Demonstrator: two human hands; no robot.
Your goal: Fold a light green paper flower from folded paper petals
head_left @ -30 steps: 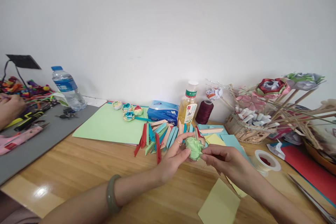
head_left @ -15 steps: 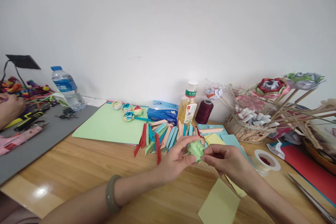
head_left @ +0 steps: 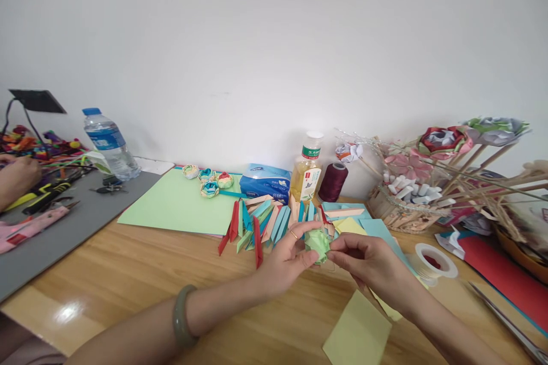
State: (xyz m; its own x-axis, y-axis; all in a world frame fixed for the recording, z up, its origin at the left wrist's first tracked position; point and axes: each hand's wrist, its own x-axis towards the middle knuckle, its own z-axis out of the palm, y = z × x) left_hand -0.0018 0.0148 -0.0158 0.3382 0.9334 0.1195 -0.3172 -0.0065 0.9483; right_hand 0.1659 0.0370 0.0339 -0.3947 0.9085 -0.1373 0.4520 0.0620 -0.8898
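Observation:
A light green folded paper flower [head_left: 317, 246] is held above the table between my two hands. My left hand [head_left: 287, 259] is closed around its left side, thumb in front and fingers behind. At its right edge, the thumb and forefinger of my right hand [head_left: 369, 256] pinch the paper. Just behind lie several folded paper strips [head_left: 274, 222] in red, blue, green and peach. Pale yellow paper sheets [head_left: 358, 328] rest on the table below my right hand. The flower's far side is hidden by my left fingers.
A blue tissue pack [head_left: 265, 182], a tea bottle [head_left: 306, 171] and a maroon thread spool [head_left: 333, 181] stand by the wall. Right are a ribbon roll [head_left: 445, 265], scissors [head_left: 507, 322] and a basket [head_left: 398, 214]. Another person's hand [head_left: 19, 177] is at far left, near a water bottle [head_left: 110, 145].
The green paper flower has turned slightly in my fingers and shifted a little to the left. My right fingertips moved slightly left with it; the surroundings look the same.

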